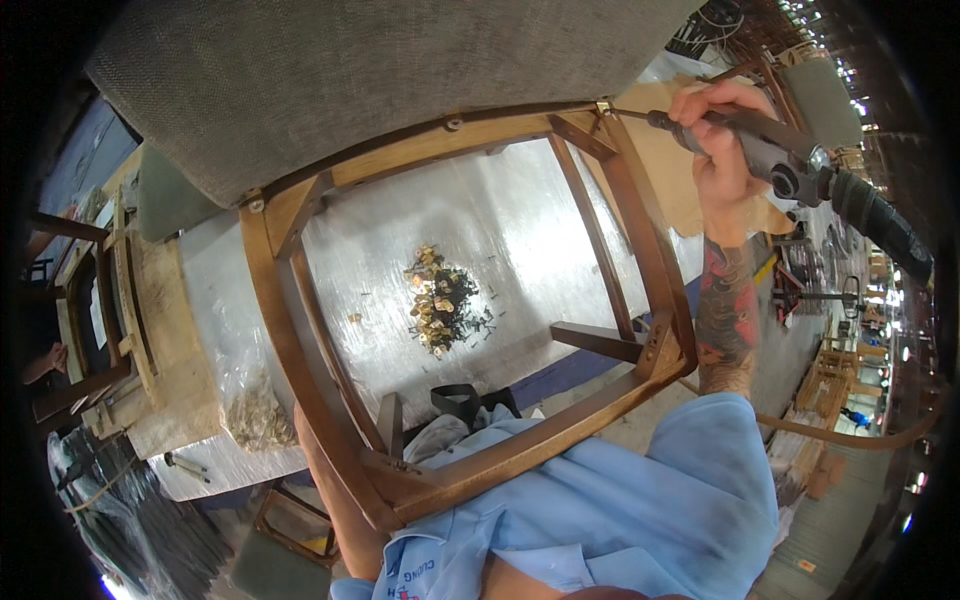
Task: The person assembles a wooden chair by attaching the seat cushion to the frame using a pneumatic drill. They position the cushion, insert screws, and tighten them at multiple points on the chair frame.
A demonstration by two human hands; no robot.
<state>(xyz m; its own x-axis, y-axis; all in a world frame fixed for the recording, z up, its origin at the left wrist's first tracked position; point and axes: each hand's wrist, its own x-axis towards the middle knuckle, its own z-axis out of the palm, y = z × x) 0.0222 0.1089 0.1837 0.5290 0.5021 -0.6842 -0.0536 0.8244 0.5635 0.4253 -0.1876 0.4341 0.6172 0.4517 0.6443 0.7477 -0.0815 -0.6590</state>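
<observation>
In the head view, the right hand (722, 150) was raised at the upper right, its fingers (700, 105) wrapped fully around the grey, pistol-shaped pneumatic screwdriver (775, 155). The tool's thin bit ran leftward from the fingers and met the far right corner of the brown wooden chair seat frame (300, 330), where a small metal fastener (603, 106) sat; the corner lay just left of the knuckles. A black ribbed air hose (885, 225) trailed off to the right from the tool's rear.

The frame was turned up on edge, its grey woven upholstered back (340, 80) at the top of the picture. The left forearm (335, 490) ran up behind the frame's lower left rail; the left hand itself was hidden by the wood, so I could not tell how its fingers stood.

Through the frame's opening showed the plastic-wrapped surface (540, 220), with a small heap of brass-coloured screws and dark fasteners (440, 300) in the middle. A clear bag of more hardware (255, 410) lay at the surface's left edge.
</observation>
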